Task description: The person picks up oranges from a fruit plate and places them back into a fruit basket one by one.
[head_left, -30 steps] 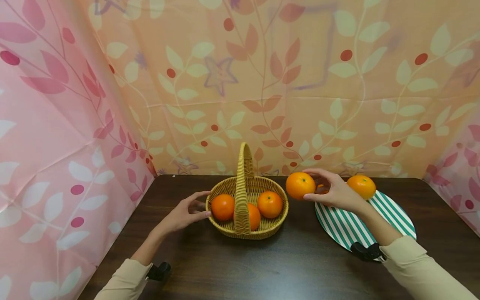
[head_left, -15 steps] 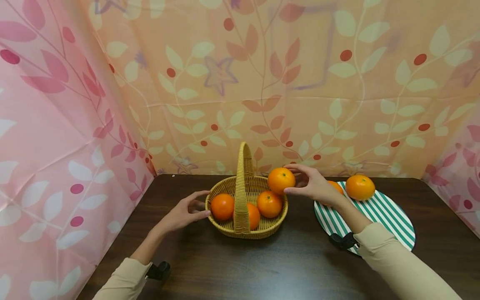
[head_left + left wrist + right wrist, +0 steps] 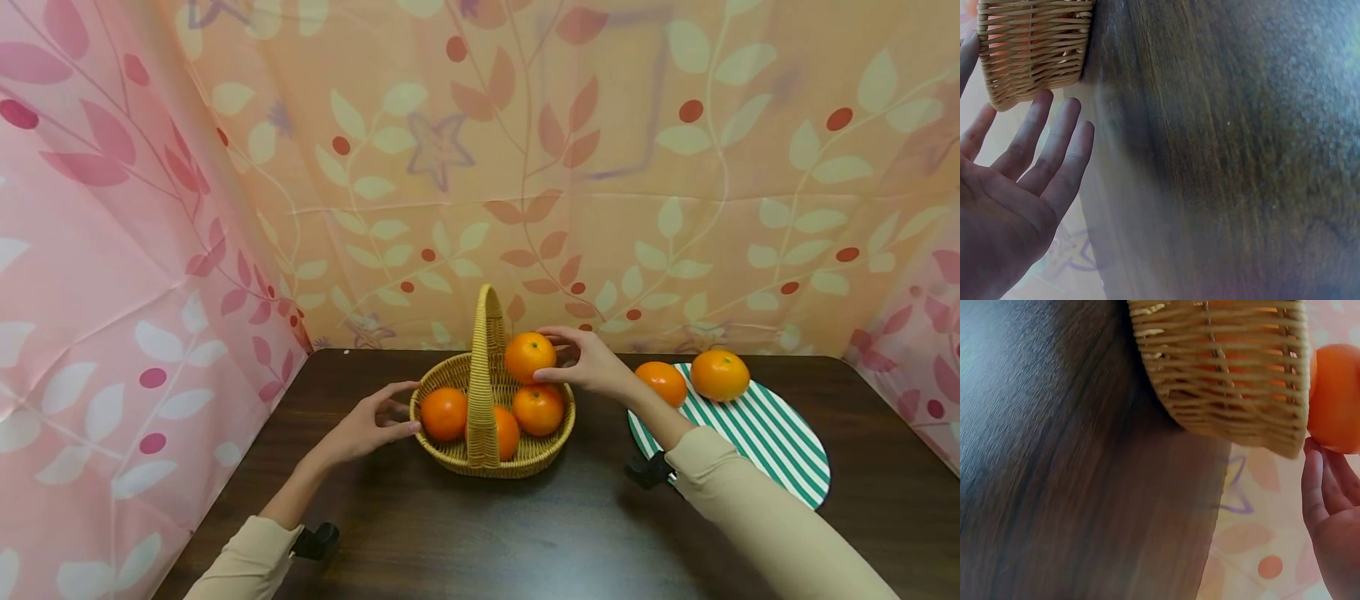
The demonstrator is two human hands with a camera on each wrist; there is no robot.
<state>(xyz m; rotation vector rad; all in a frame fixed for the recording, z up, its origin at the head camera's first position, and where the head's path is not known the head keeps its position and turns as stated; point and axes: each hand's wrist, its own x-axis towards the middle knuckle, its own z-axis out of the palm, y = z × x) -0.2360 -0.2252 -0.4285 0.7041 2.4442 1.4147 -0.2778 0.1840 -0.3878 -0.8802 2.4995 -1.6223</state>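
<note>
My right hand [image 3: 592, 367] pinches an orange [image 3: 530, 357] by its right side, just above the far right part of a yellow wicker basket [image 3: 551, 457]. In the right wrist view, that orange [image 3: 1338, 400] shows beyond the rim, with fingertips touching its underside. Three more oranges lie in the basket: one on the left [image 3: 444, 414], one partly behind the handle, and one on the right [image 3: 538, 409]. My left hand [image 3: 369, 429] is at the basket's left rim, fingers extended and spread. The left wrist view shows its fingers beside the woven wall [image 3: 1035, 50].
On the right, a round green-and-white striped mat or plate [image 3: 772, 442] bears two oranges [image 3: 720, 375] near its far edge. The dark wooden table [image 3: 480, 533] reaches back to a patterned curtain [image 3: 450, 208]. Above the basket stands its tall arched handle [image 3: 483, 367].
My right hand has carried the orange leftward, from between the striped mat and the basket to above the basket. The left hand and the basket have stayed in place.
</note>
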